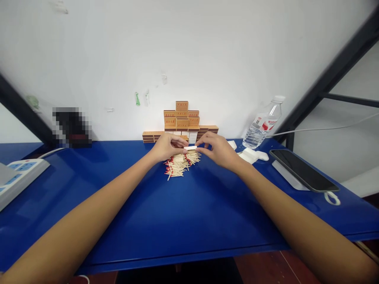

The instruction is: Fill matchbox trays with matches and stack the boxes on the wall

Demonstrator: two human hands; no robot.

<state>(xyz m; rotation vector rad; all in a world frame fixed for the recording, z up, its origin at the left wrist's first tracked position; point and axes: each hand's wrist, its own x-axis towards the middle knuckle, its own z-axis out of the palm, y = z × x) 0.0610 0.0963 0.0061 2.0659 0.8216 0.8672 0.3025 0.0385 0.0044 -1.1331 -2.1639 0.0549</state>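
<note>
— First, the bare left hand (171, 146): fingers how?
— Pinching, thumb against fingertips, at the left end of a slim, white, oblong piece, apparently of card (190, 148). Other fingers loosely curved above.
— And the bare right hand (217, 150)?
— Likewise grasping, thumb and index fingertip at the right end of the same piece, remaining fingers bent. Hard to tell how firmly.
— Where exactly, the white piece?
— Between both hands, roughly level, over the far side of a loose heap of thin, pale wooden matchsticks with red heads (178, 165). Touching the heap or just above: cannot tell.
— Heads facing which way?
— Mostly left, with some sticks askew at the near edge.
— Behind the hands?
— A stepped stack of orange-and-brown rectangular cardboard matchboxes (181, 123), close to the white wall (189, 51), with a single box on top. Lower middle partly hidden by fingers.
— To the right?
— Several small white pieces (250, 155) just beside the right forearm, then a clear plastic bottle with a red-and-white label (262, 126), and a dark, flat phone on a white stand (303, 169).
— To the left?
— A white power strip with blue panels (22, 177), well apart, on the same glossy blue tabletop (189, 221).
</note>
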